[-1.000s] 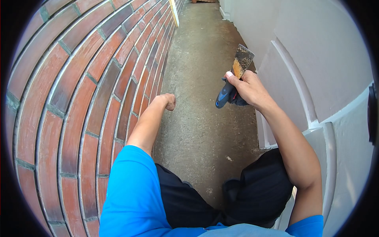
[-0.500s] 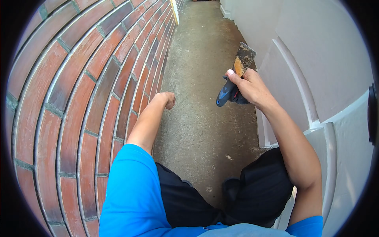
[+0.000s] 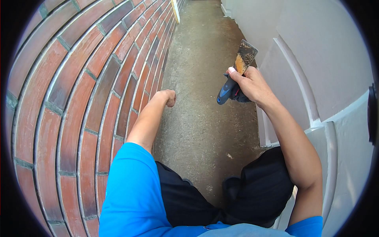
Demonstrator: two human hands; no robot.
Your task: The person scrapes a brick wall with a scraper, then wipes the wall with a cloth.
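Note:
My right hand [image 3: 254, 86] is closed around the blue-and-black handle of a putty knife [image 3: 245, 56]. The blade points up and away from me and is smeared with dark and orange-brown residue. Bunched under the same hand is a dark item [image 3: 241, 97], perhaps a glove or cloth, mostly hidden by the fingers and handle. My left hand [image 3: 168, 97] hangs as a loose fist just off the brick wall [image 3: 71, 130], with nothing visible in it.
A narrow concrete floor [image 3: 201, 130] runs ahead between the brick wall on the left and a pale grey moulded wall [image 3: 316, 51] on the right. A light-coloured strip [image 3: 175, 11] leans by the bricks farther on. My bent knees [image 3: 262, 177] are close to the right wall.
Little differs. The putty knife and my right hand sit very slightly higher in view; both hands keep the same hold and pose.

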